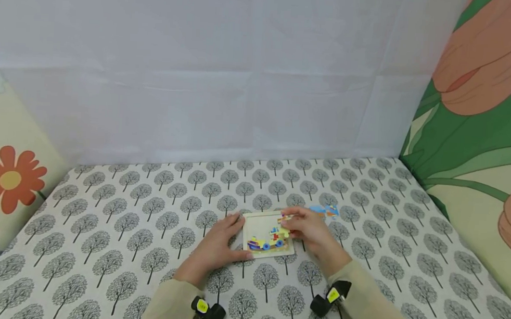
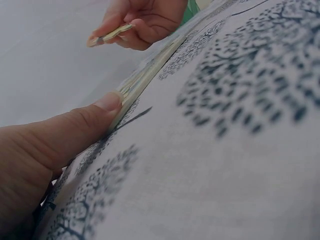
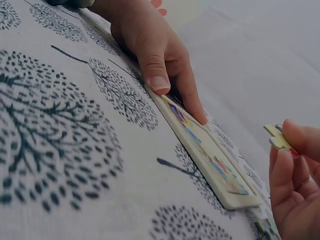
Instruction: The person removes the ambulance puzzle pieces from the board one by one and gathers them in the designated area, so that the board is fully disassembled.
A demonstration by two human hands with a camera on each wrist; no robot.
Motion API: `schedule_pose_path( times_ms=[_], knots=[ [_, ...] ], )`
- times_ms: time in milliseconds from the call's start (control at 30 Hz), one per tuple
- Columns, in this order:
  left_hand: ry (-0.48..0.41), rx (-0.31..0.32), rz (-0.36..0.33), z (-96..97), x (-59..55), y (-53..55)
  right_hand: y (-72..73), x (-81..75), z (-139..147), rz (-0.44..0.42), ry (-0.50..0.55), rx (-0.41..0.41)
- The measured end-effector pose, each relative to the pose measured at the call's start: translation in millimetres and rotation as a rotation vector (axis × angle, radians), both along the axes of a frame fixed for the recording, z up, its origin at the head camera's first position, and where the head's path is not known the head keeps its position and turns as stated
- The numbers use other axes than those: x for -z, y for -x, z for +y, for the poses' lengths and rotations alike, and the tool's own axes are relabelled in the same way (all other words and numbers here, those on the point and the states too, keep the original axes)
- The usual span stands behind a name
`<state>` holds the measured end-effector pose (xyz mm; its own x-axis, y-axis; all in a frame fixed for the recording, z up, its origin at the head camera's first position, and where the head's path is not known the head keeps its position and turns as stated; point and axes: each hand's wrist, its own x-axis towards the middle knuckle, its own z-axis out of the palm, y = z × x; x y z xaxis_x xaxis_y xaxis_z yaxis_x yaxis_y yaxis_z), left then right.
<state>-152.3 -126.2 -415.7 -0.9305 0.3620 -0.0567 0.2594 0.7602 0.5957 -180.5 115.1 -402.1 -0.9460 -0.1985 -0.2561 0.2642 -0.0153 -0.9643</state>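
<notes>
A small puzzle board [image 1: 256, 225] with a pale raised frame lies flat on the table. Joined pieces with a colourful vehicle picture [image 1: 266, 244] fill its lower part, while the upper left shows bare backing. My left hand [image 1: 216, 246] holds the board's left side, thumb on the near corner and a finger at the far edge. Above the board's right side, my right hand [image 1: 312, 232] pinches a yellowish puzzle piece [image 3: 278, 138] between thumb and fingers. In the left wrist view this piece [image 2: 111, 35] is seen nearly edge-on, raised over the board.
Blue and orange puzzle pieces [image 1: 324, 210] lie on the cloth just beyond my right hand. A white tablecloth [image 1: 163, 260] printed with dark trees covers the table. Behind it hangs a white sheet [image 1: 199, 79], with flowered walls on both sides.
</notes>
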Motion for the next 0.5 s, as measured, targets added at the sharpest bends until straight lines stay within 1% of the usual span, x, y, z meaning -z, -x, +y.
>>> schedule_pose_path(
  times_ms=[100, 200, 367, 500],
  knots=[
    [-0.001, 0.004, 0.002, -0.2, 0.0, 0.0, -0.8, 1.4, 6.1, 0.008, 0.013, 0.009],
    [-0.001, 0.008, 0.007, -0.2, -0.4, -0.1, -1.7, 3.1, 13.3, 0.01, 0.002, 0.029],
    [-0.001, 0.013, 0.005, -0.3, -0.8, -0.8, -1.6, 5.0, 26.6, 0.021, -0.03, 0.063],
    [0.004, 0.013, 0.006, -0.4, -0.9, -0.7, -1.6, 4.1, 35.5, 0.04, -0.081, 0.09]
  ],
)
